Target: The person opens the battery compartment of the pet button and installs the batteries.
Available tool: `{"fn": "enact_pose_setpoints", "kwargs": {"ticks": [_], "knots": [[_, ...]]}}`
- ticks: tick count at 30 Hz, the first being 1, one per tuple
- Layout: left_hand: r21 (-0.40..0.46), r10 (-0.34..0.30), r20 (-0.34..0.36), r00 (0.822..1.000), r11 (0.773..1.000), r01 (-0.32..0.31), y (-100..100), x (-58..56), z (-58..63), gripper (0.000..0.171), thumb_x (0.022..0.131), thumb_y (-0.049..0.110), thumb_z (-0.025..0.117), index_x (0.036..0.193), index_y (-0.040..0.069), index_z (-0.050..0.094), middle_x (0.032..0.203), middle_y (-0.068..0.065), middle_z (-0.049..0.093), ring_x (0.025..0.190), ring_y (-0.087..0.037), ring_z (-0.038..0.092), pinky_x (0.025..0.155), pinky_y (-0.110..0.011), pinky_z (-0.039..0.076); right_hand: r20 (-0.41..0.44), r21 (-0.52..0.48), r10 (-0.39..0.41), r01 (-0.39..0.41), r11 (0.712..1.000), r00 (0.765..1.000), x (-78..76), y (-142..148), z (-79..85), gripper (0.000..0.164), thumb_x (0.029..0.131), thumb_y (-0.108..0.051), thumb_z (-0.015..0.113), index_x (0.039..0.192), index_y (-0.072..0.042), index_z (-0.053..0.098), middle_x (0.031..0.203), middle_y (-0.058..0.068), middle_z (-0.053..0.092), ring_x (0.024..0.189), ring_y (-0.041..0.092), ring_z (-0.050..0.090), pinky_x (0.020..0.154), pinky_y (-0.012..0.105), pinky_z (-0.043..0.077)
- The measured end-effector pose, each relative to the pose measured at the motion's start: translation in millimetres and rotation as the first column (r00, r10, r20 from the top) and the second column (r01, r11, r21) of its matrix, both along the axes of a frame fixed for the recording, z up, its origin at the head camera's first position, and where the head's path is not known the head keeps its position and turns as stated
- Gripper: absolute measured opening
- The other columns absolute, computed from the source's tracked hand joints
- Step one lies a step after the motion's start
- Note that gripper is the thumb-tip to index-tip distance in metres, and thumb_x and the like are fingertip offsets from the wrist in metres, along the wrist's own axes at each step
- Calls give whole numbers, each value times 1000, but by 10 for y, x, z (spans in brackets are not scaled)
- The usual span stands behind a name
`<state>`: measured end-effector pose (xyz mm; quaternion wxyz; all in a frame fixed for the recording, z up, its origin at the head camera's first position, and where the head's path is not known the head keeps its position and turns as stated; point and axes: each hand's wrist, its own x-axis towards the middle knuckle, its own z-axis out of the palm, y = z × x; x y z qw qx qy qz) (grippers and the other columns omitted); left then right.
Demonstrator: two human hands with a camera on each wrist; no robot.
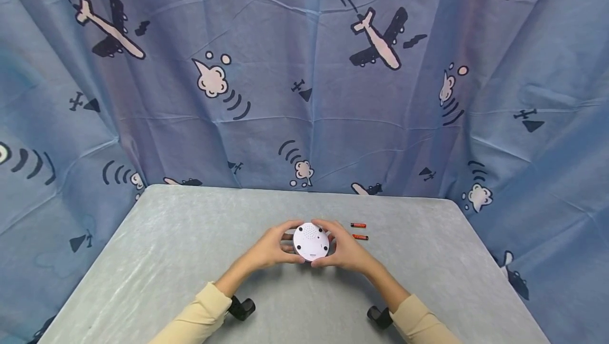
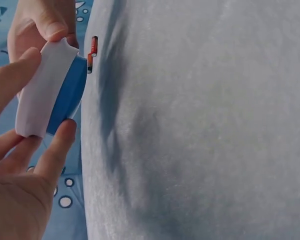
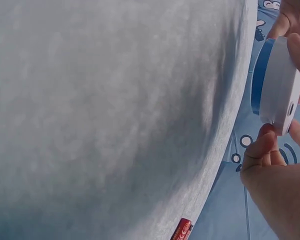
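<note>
A round white device [image 1: 311, 243] is held between both hands over the middle of the table. Its face toward the head camera has a patch of small speaker holes and several dark round feet. The wrist views show a white body [image 2: 42, 90] with a blue part [image 2: 70, 95] on the opposite side. My left hand [image 1: 270, 247] grips the device's left edge, thumb near the bottom and fingers round the far side. From the right, my right hand [image 1: 348, 248] grips the other edge in the same way. A small slot [image 3: 291, 108] shows in the white side wall.
Two red batteries, one [image 1: 358, 225] behind the other [image 1: 360, 237], lie on the table just right of my right hand. A pale grey cloth covers the table [image 1: 214, 217]. Behind it hangs a blue curtain [image 1: 266, 95] printed with airplanes.
</note>
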<state>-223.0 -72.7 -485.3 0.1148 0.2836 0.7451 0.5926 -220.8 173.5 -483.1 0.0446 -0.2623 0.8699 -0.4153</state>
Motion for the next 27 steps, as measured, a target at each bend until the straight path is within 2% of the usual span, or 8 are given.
{"fn": "enact_pose_setpoints", "kwargs": {"ticks": [7,11,16,22,27], "knots": [[-55,39,-25,999,998,-40,44,-26,-86,83,75,-2,89,145,-10,43,137,-26,52,113,-37,61,85,-31,56,19,36,-18,18,999,1000,0,-22,-51,91,72,-32,95,148,-8,51,128,9,52,102,21,50,84,40,48],[-118,61,-68,996,991,-69,25,-45,-122,83,74,3,92,143,-9,47,131,-21,54,108,-32,63,79,-28,57,36,22,8,-9,1000,999,-8,-27,-72,84,77,-32,92,146,-5,52,125,13,53,96,22,55,77,37,52],[-139,63,-93,994,987,-76,4,-50,-141,83,72,5,94,142,-7,50,128,-19,54,108,-31,63,78,-29,58,40,-22,37,-36,999,999,-43,-16,-88,76,79,-27,90,141,-2,55,125,15,57,93,24,61,73,35,54],[-139,71,-125,990,986,-88,6,-30,-130,81,72,7,94,140,-6,52,126,-17,55,106,-30,63,77,-32,59,96,-92,71,-63,994,993,-100,-3,-116,70,81,-21,89,140,-2,57,134,15,59,103,29,65,81,41,58],[-144,76,-153,985,985,-99,3,-21,-90,79,73,10,94,139,-5,55,120,-13,56,105,-29,63,75,-31,59,145,-141,120,-100,985,982,-125,-13,-84,71,81,-15,89,142,-1,56,139,16,57,111,34,65,89,42,56]]}}
